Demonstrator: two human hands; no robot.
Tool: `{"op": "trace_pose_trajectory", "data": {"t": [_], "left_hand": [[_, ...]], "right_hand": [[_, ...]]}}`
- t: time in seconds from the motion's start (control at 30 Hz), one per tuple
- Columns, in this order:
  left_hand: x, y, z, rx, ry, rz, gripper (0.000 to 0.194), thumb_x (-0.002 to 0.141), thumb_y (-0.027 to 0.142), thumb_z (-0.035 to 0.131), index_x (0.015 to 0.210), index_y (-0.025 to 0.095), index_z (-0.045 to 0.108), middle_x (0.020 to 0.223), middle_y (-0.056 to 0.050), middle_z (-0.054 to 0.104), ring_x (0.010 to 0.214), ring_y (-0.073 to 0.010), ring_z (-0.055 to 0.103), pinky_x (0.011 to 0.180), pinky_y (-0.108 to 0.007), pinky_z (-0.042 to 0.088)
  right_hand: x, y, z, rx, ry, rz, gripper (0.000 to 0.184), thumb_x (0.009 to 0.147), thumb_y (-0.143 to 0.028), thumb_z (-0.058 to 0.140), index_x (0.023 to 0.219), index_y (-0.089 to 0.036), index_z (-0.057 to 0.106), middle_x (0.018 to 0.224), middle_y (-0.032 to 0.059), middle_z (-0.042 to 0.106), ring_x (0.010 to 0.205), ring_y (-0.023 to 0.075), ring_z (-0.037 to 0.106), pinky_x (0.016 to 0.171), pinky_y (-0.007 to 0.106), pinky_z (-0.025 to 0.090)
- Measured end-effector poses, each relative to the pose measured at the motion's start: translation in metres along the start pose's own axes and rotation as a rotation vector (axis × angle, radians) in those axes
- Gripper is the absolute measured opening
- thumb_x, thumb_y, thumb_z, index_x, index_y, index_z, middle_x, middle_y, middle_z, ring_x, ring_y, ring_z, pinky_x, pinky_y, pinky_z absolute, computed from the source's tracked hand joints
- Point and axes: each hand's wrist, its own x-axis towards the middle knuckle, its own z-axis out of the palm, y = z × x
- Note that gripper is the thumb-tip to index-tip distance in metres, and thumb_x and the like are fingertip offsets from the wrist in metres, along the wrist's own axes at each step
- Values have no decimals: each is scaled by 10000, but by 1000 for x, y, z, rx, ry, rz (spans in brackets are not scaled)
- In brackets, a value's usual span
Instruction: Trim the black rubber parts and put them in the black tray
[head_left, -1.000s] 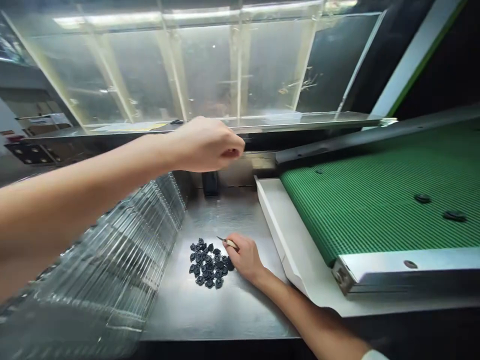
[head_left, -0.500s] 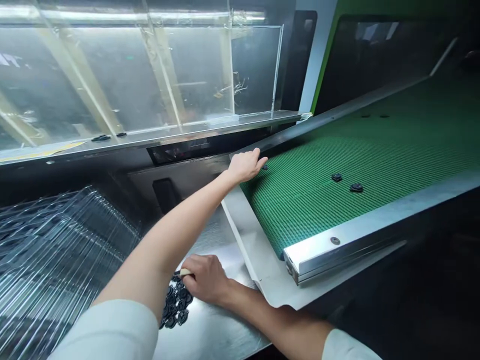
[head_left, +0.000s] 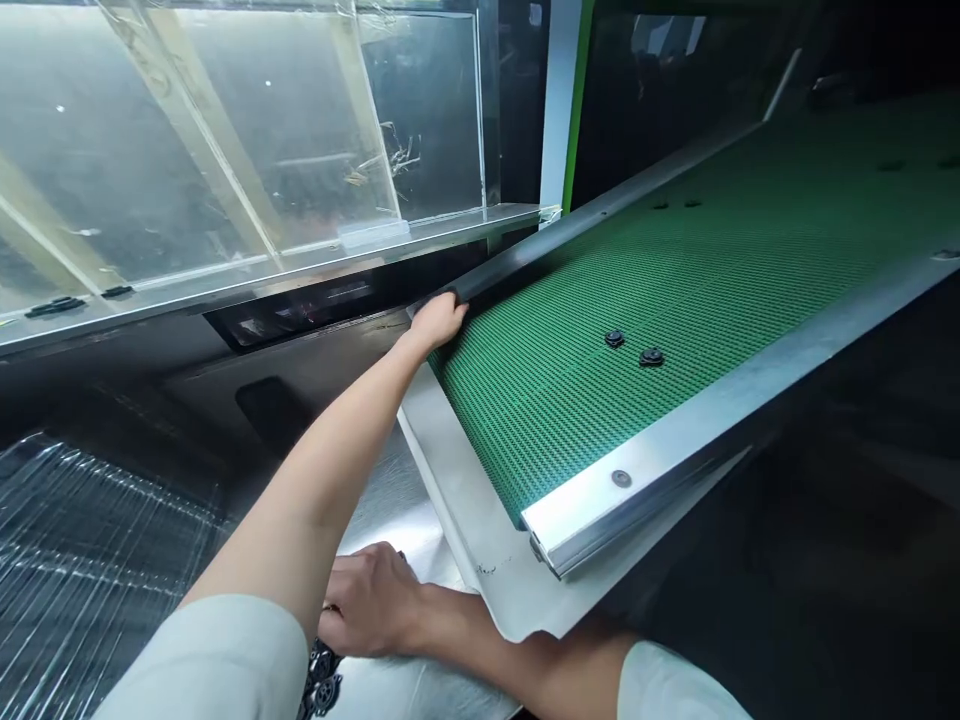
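Black parts (head_left: 323, 683) lie on the metal table (head_left: 397, 490) by the right hand (head_left: 375, 600), its fingers curled, what they hold hidden; beyond, the left hand (head_left: 439, 318) bends over the belt's end (head_left: 491, 400) beside the rail (head_left: 525, 254), whether pinching I cannot tell, and more parts (head_left: 651, 357) sit farther along. A low, light fingertip grip should suit this reach. Unlike half a second ago, neither the right hand's pale handle nor the part by the left hand shows.

Left arm (head_left: 315, 480) stretched forward, left hand (head_left: 436, 320) at the belt's (head_left: 540, 390) far left corner, fingertips hidden; right arm (head_left: 517, 635) angled inward over the worktop (head_left: 390, 495), right hand (head_left: 379, 600) curled, partly behind the left arm.
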Motion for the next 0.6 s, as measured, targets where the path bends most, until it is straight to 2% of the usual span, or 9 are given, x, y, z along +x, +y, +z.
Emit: {"op": "trace_pose_trajectory", "data": {"t": [0.13, 0.27, 0.4, 0.5, 0.6], "left_hand": [[0, 5, 10, -19, -34, 30, 354, 1047, 390, 434, 1213, 135, 613, 1224, -194, 702, 1150, -331, 670, 982, -401, 499], [1, 6, 14, -107, -34, 40, 264, 990, 258, 499, 1191, 137, 619, 1217, -206, 697, 1194, -363, 640, 1054, -466, 454], [4, -2, 16, -289, 14, -24, 172, 915, 177, 536, 1043, 141, 645, 1134, -196, 704, 1161, -351, 640, 1051, -451, 454], [5, -10, 16, -488, 71, -110, 149, 909, 176, 486, 934, 148, 630, 955, -158, 689, 1009, -291, 668, 930, -390, 515], [3, -13, 11, -732, 96, -210, 227, 925, 198, 383, 936, 157, 606, 723, -81, 590, 701, -202, 614, 667, -307, 520]], "right_hand": [[-2, 5, 7, -3, 9, 29, 138, 827, -338, 600, 766, -235, 532, 760, -68, 625, 612, 136, 517, 497, 304, 223], [-3, 6, 6, 10, 6, 27, 126, 842, -346, 587, 799, -241, 534, 762, -74, 614, 606, 129, 502, 505, 287, 244], [-2, 6, 6, 36, 24, 27, 138, 850, -361, 586, 810, -244, 526, 768, -78, 618, 618, 130, 502, 505, 280, 249], [-2, 6, 4, 23, -19, 34, 163, 872, -382, 588, 816, -241, 529, 785, -81, 626, 637, 126, 519, 508, 274, 264], [-2, 5, 1, 13, -40, 37, 179, 881, -394, 601, 822, -238, 533, 797, -87, 634, 659, 122, 550, 508, 270, 281]]}}
